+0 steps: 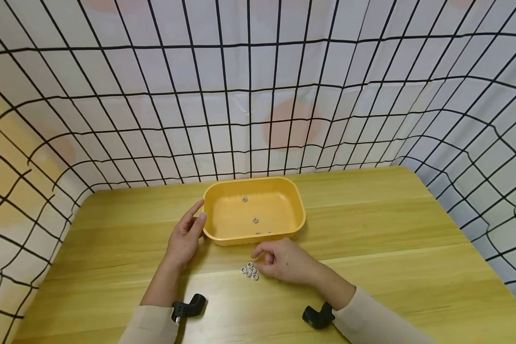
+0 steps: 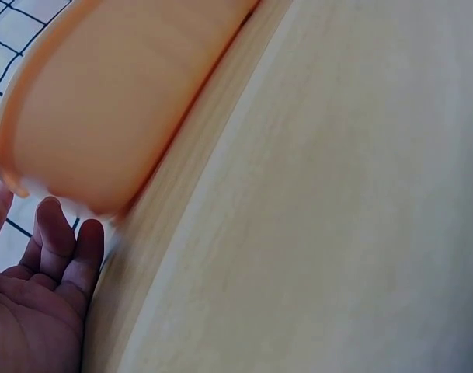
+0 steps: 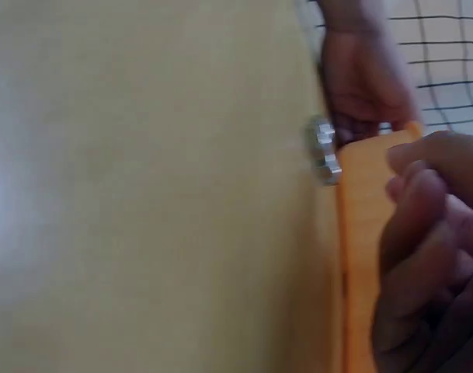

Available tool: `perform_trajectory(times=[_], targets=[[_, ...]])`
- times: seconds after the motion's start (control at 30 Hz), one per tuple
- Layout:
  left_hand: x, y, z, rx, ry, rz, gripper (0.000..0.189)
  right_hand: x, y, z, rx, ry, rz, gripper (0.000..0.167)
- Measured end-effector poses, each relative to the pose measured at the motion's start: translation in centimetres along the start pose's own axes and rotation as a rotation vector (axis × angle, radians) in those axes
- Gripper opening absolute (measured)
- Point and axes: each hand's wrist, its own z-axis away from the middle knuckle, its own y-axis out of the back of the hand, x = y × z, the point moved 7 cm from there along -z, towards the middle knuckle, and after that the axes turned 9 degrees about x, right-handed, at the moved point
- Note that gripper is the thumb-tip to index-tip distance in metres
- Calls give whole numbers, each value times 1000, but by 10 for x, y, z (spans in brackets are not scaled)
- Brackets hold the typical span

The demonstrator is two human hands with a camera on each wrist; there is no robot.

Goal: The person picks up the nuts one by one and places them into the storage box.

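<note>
A yellow plastic tray (image 1: pixel 223 240) sits on the wooden table, with several small metal nuts (image 1: pixel 255 220) spread over its floor. At the tray's left end is my left hand (image 1: pixel 184 240); its thumb and forefinger touch the outside of the rim. In the left wrist view the other fingers (image 2: pixel 87 256) bend loosely beside the tray's end wall. My right hand (image 1: pixel 290 262) is in front of the tray, thumb and forefinger apart, right beside a small cluster of nuts (image 1: pixel 248 273) on the table. Nothing shows between its fingertips.
The wooden table (image 1: pixel 370 229) extends to both sides. A black wire grid (image 1: pixel 249 91) backed by pale cloth rises along the back and sides. Black wrist cameras (image 1: pixel 189 306) sit at both cuffs.
</note>
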Motion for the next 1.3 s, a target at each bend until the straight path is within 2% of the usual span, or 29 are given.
perform_trajectory(times=[0.2, 0.47, 0.93, 1.3], targets=[[-1, -1, -1, -11, -14, 17, 49, 13, -10, 0, -22, -11, 118, 17], [-2, -1, -2, 3, -17, 9, 48, 10, -13, -7, 1, 37, 210, 16], [1, 1, -2, 4, -18, -5, 49, 7, -15, -10, 10, 58, 181, 9], [-1, 0, 0, 7, -11, 0, 49, 6, -20, -8, 45, 55, 185, 12]])
